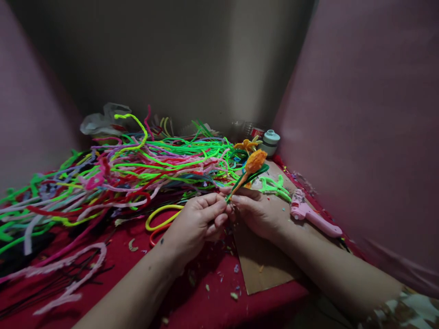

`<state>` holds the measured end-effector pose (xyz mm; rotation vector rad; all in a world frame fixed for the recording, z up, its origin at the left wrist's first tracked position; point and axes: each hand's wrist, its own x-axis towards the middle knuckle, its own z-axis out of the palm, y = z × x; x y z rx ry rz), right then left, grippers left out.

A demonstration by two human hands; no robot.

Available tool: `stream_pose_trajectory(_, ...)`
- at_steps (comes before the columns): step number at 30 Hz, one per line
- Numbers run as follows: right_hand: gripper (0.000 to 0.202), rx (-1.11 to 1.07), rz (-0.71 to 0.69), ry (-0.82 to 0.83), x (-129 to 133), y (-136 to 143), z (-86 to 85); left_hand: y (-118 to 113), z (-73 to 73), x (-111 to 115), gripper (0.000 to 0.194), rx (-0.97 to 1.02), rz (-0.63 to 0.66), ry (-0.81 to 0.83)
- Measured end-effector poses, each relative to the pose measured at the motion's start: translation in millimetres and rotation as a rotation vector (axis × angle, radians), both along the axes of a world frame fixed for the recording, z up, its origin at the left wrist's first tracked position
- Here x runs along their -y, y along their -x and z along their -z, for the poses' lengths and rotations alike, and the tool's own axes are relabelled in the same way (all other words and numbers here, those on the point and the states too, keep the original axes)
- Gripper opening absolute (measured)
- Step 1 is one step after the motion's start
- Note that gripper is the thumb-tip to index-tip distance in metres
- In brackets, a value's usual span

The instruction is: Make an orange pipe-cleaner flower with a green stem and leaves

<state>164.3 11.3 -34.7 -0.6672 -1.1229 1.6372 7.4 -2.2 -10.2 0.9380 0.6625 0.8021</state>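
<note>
An orange pipe-cleaner flower (256, 161) with a dark green leaf (258, 172) tilts up to the right between my two hands. The fingers of my left hand (202, 217) are closed in a pinch at the lower end of its stem. My right hand (255, 210) also pinches the stem, just below the leaf, with its thumb and fingers together. Both hands nearly touch above the edge of a brown cardboard sheet (260, 262). My fingers hide the very bottom of the stem.
A large heap of coloured pipe cleaners (164, 160) spreads across the left and back. Scissors with yellow and red handles (161, 219) lie by my left wrist. A pink glue gun (313, 217) rests at right. Behind stands a pale blue-capped bottle (270, 141). Scraps dot the red cloth (206, 301).
</note>
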Motion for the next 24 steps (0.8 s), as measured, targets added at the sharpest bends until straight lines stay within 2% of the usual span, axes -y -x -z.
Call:
stream_pose_trajectory(4,0.02,-0.035,-0.062,0.008,2.3,1.3,-2.1,3.8,1.8,-0.7,0.014,0.13,0.137,0.111)
stream_pose_trajectory(7,0.014,-0.052,-0.03,-0.025,4.3,2.5,-4.3,2.6,0.5,-0.5,0.016,0.049,0.119,0.052)
stream_pose_trajectory(10,0.015,-0.031,-0.04,-0.006,4.7,3.2,-5.6,-1.4,-2.2,0.6,0.026,-0.239,-0.082,-0.166)
stream_pose_trajectory(12,0.016,-0.014,-0.002,0.008,4.3,3.4,-5.4,-3.8,-2.3,1.8,0.03,-0.494,-0.257,-0.359)
stream_pose_trajectory(14,0.015,-0.019,0.056,0.018,3.7,3.7,-4.4,-5.2,0.4,2.9,0.03,-0.69,-0.363,-0.579)
stream_pose_trajectory(18,0.016,-0.053,0.065,0.041,3.2,4.8,-1.4,-5.3,10.7,5.7,0.031,-0.996,-0.42,-0.963)
stream_pose_trajectory(21,0.017,-0.067,0.054,0.049,4.1,6.3,-0.4,-5.1,15.5,8.3,0.026,-1.205,-0.445,-1.138)
stream_pose_trajectory(24,0.018,-0.07,0.053,0.064,5.9,8.2,-1.5,-5.2,16.5,9.7,0.022,-1.276,-0.451,-1.252)
